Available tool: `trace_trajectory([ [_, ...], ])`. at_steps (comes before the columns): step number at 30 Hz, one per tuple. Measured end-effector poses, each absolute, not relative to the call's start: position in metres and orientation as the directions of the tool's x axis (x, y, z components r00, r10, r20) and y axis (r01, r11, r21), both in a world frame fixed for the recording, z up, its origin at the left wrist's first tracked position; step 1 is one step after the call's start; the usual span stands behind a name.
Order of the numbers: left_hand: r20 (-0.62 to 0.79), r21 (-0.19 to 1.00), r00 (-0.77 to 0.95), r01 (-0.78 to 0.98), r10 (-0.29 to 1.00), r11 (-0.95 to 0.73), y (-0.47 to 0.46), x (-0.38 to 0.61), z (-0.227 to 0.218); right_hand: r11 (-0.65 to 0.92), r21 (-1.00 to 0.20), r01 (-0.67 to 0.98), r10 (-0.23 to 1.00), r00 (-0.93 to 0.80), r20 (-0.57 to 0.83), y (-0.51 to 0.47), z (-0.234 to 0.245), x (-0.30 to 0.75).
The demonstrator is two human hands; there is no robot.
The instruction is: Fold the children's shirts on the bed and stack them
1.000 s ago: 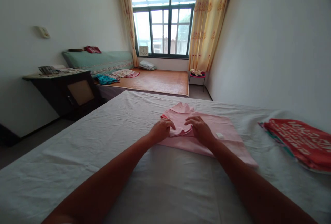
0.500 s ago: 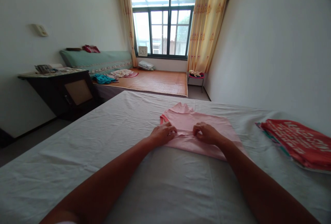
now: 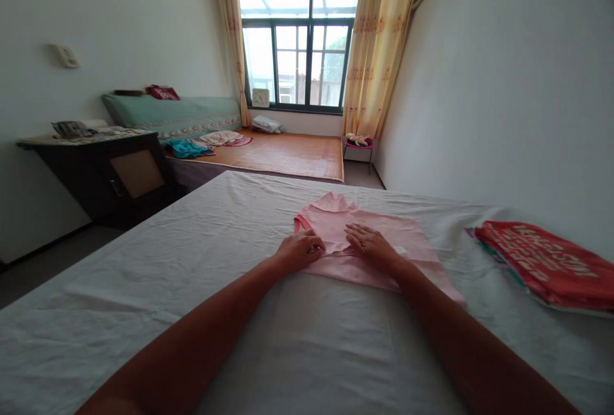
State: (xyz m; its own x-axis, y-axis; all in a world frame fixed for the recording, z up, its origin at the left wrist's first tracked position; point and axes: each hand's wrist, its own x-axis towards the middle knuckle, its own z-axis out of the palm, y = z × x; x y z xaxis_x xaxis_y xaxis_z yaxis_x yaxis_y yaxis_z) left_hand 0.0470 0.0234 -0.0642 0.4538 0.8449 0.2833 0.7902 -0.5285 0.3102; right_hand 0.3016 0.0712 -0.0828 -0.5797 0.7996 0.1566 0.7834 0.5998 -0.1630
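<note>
A pink shirt [image 3: 403,229] lies partly folded on the white sheet, its sleeve pointing away from me and a darker pink trim at its left edge. My left hand [image 3: 302,250] pinches the shirt's fabric near that trim, fingers curled. My right hand [image 3: 370,245] rests flat on the shirt's middle, its fingers stretched out toward the left. Between the two hands runs a fold in the cloth. A small white patch shows on the shirt beside my right wrist.
A stack of folded clothes with a red top [image 3: 547,261] sits at the right on the white sheet [image 3: 144,274]. Beyond the sheet's far edge are a bed with a brown mat [image 3: 297,153], a dark cabinet [image 3: 100,178] and a small pink stool [image 3: 359,144].
My right hand has let go of its pinch and opened flat on the shirt, a little farther left. My left hand stays almost where it was. The view has shifted slightly.
</note>
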Motion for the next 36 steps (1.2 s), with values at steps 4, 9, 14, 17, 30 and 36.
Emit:
trace_trajectory([
  [4, 0.28, 0.327, 0.451, 0.785, 0.847, -0.526, 0.023, 0.047, -0.064, 0.371, -0.119, 0.921, 0.929, -0.368, 0.048, 0.097, -0.096, 0.354],
  [9, 0.283, 0.344, 0.433, 0.787, 0.856, -0.512, 0.022, 0.047, -0.065, -0.075, -0.1, 0.992, 0.997, 0.073, -0.022, 0.108, -0.104, 0.409],
  [14, 0.274, 0.348, 0.438, 0.785, 0.856, -0.513, 0.021, 0.046, -0.063, -0.173, -0.103, 0.979, 0.985, 0.17, -0.04, 0.108, -0.099, 0.416],
  [17, 0.283, 0.346, 0.436, 0.784, 0.854, -0.515, 0.022, 0.045, -0.066, -0.093, -0.098, 0.991, 0.995, 0.09, -0.035, 0.121, -0.083, 0.409],
  [30, 0.322, 0.363, 0.377, 0.798, 0.869, -0.481, 0.049, 0.017, -0.052, 0.313, -0.208, 0.927, 0.95, -0.302, 0.083, 0.17, -0.059, 0.392],
  [36, 0.186, 0.345, 0.29, 0.875, 0.939, -0.339, 0.122, 0.005, -0.042, 0.233, -0.236, 0.943, 0.972, -0.226, 0.057, 0.186, -0.058, 0.449],
])
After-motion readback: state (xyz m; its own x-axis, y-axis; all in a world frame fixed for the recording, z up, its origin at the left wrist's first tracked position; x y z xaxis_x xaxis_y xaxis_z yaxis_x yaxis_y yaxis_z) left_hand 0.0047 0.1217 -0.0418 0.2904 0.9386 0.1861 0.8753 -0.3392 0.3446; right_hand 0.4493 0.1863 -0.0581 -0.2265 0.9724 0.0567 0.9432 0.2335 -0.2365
